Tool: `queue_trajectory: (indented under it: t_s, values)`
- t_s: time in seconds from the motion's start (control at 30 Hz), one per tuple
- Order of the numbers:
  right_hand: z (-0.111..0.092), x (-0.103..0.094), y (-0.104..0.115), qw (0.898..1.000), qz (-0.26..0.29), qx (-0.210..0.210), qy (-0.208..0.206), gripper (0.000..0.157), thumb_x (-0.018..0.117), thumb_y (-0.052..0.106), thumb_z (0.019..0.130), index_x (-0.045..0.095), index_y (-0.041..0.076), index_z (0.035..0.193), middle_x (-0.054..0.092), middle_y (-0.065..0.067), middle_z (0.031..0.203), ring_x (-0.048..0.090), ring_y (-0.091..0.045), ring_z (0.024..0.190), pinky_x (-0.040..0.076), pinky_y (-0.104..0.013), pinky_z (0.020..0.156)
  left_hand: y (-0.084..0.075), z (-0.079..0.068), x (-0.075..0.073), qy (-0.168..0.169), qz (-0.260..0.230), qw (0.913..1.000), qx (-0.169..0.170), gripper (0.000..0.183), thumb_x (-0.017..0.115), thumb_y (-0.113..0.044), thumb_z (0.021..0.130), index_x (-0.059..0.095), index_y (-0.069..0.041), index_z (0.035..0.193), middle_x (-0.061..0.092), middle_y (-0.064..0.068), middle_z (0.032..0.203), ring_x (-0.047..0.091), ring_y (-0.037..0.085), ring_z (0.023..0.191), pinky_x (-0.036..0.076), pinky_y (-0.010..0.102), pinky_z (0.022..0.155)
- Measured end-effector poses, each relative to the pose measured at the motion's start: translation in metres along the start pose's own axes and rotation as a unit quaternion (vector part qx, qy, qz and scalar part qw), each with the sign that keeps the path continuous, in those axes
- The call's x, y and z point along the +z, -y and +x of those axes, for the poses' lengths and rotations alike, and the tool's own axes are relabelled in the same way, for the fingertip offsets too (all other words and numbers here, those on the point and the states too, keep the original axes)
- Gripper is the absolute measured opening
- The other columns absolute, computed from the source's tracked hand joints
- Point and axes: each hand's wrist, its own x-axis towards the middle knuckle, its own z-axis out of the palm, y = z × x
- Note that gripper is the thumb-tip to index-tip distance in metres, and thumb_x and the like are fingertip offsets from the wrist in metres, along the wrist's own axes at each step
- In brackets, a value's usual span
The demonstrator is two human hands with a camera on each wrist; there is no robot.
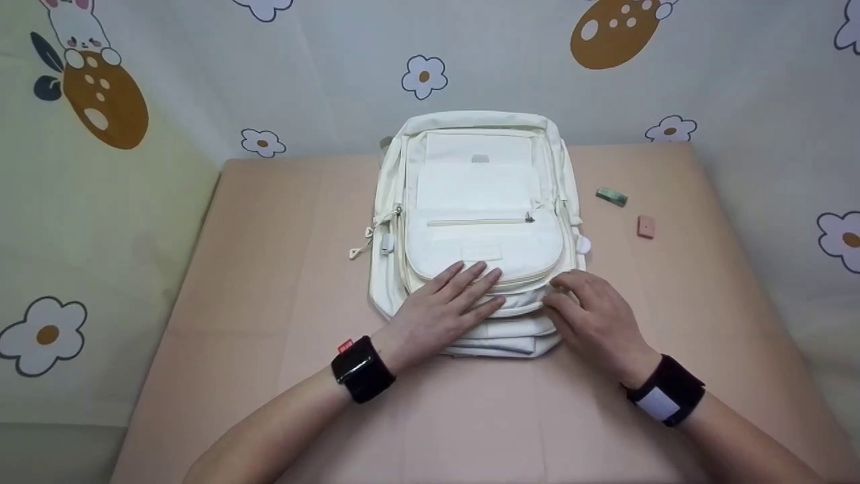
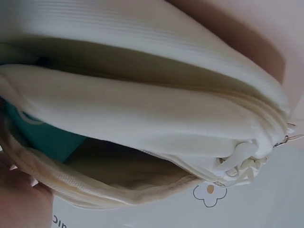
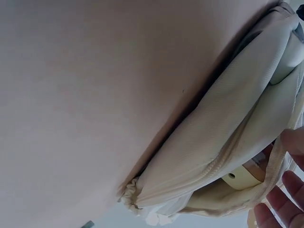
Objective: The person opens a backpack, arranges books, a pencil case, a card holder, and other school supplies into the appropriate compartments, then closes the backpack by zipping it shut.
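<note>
A white backpack [image 1: 484,195] lies on the table. My left hand [image 1: 443,306] rests on its front near the close end, fingers straight and spread. At the right of the same end, my right hand [image 1: 594,316] has its fingers bent and holds the edge of an unzipped compartment. In the right wrist view its thumb lies over the rim [image 3: 273,175], with the other fingers on the outer side. Inside the gap are a pale yellow piece with a hole [image 3: 244,176] and something brown. The left wrist view shows a teal item [image 2: 47,137] within the compartment.
Right of the backpack lie a small green block [image 1: 611,196] and a pink block [image 1: 646,226]. Zipper pulls [image 1: 356,253] hang off the bag's left side. A patterned cloth [image 1: 336,81] stands behind the pinkish table [image 1: 269,269].
</note>
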Motion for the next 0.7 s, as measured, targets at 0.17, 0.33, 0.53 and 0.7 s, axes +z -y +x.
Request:
queue_trajectory:
  t_s: [0.17,0.33,0.53,0.7]
  values:
    - [0.005,-0.001,0.0,0.999,-0.024,0.009,0.029,0.012,0.069,0.008,0.093,0.068,0.007,0.105,0.059,-0.014,0.111,0.061,-0.033,0.102,0.053,-0.049,0.088,-0.005,0.002,-0.002,-0.01,-0.002,0.9999,-0.012,0.056,0.046,-0.009,0.101,0.045,-0.022,0.156,0.027,0.012,0.166,0.02,0.032,0.154,0.012,0.045,0.125]
    - [0.014,0.001,-0.002,0.999,-0.038,0.001,0.035,0.01,0.064,0.009,0.096,0.066,0.005,0.105,0.059,-0.013,0.107,0.06,-0.034,0.098,0.052,-0.049,0.084,-0.006,0.002,0.001,-0.053,-0.018,0.9982,-0.019,0.05,0.045,-0.009,0.101,0.054,-0.02,0.149,0.034,0.012,0.163,0.026,0.031,0.152,0.016,0.044,0.124]
    - [0.02,0.005,-0.005,0.998,-0.058,-0.011,0.024,0.018,0.052,0.016,0.102,0.065,0.004,0.101,0.061,-0.01,0.103,0.06,-0.03,0.09,0.051,-0.044,0.077,-0.002,0.005,0.006,-0.106,-0.011,0.9941,-0.022,0.043,0.041,-0.009,0.103,0.058,-0.017,0.14,0.04,0.013,0.16,0.034,0.03,0.149,0.022,0.044,0.123]
    - [0.023,0.006,-0.007,0.998,-0.056,-0.011,0.022,0.017,0.053,0.016,0.102,0.066,0.005,0.1,0.061,-0.009,0.101,0.059,-0.028,0.087,0.05,-0.043,0.072,0.003,0.009,0.005,-0.116,-0.011,0.9928,-0.026,0.039,0.043,-0.006,0.1,0.059,-0.016,0.134,0.043,0.013,0.157,0.037,0.03,0.147,0.022,0.044,0.123]
